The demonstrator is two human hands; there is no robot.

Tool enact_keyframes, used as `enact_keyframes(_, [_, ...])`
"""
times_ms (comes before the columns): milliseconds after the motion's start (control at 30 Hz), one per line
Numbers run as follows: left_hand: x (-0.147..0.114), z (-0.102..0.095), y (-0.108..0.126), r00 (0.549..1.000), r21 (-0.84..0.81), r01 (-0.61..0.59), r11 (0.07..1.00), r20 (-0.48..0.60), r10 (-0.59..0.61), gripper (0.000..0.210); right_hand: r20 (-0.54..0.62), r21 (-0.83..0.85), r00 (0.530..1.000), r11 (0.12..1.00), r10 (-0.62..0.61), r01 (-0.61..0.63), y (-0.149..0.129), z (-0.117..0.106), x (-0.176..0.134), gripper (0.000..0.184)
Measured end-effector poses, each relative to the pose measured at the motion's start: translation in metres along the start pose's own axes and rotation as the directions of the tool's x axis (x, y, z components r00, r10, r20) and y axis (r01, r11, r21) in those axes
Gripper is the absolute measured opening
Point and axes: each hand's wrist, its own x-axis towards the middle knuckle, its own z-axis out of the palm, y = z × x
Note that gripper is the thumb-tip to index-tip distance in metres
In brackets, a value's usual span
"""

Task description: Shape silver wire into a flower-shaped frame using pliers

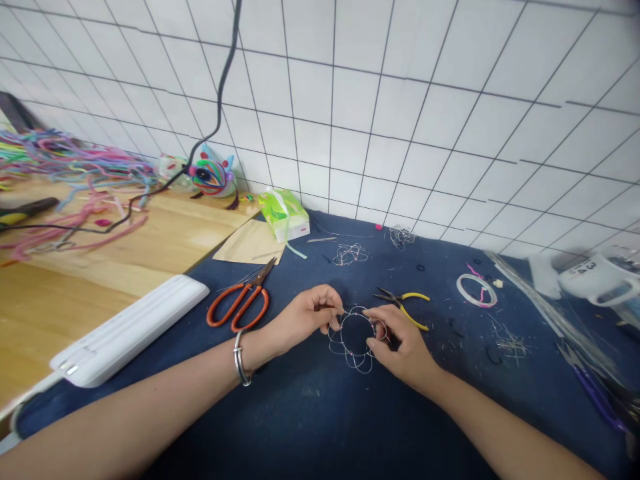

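Silvery wire ring (352, 353), petal-like loops (360, 371) around, held at both sides

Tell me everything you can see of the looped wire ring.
The wire ring looks like thin, silvery metal: a round central hoop with rounded, petal-like loops around its outside. Its middle is open, showing the dark blue surface below. The left hand pinches its upper left; the right hand grips its right side, fingers covering part. The exact loop count, and whether it touches the surface, I cannot tell.
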Motion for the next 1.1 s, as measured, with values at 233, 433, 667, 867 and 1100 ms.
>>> enact_keyframes(233, [-0.0041, 0.0038, -0.0061, 0.988, 0.11, -0.049, 0.993, 0.148, 0.032, 0.04, 0.02, 0.07, 0.998, 0.996, 0.057, -0.058, 0.0045, 0.0038, -0.0006, 0.041])
enact_keyframes(433, [-0.0043, 0.0045, -0.0015, 0.984, 0.221, -0.164, 0.961, 0.11, 0.143, 0.017, 0.025, 0.135, 0.993, 0.984, 0.114, -0.116, 0.0046, 0.0042, 0.0009, 0.04])
enact_keyframes(667, [-0.0037, 0.0022, 0.0023, 0.98, 0.338, -0.196, 0.92, 0.089, 0.177, 0.011, 0.037, 0.277, 0.983, 0.943, 0.18, -0.183, 0.004, 0.0017, 0.0031, 0.038])
enact_keyframes(867, [-0.0037, 0.0039, -0.0009, 0.999, 0.183, -0.02, 0.983, 0.042, 0.013, 0.014, -0.012, 0.293, 0.965, 0.924, 0.261, -0.247, 0.0023, -0.0029, 0.0047, 0.032])
enact_keyframes(1100, [-0.0034, 0.0037, -0.0021, 1.0, 0.171, 0.003, 0.985, 0.028, -0.008, 0.014, -0.08, 0.267, 0.954, 0.928, 0.289, -0.259, 0.0041, -0.0053, 0.0062, 0.029])
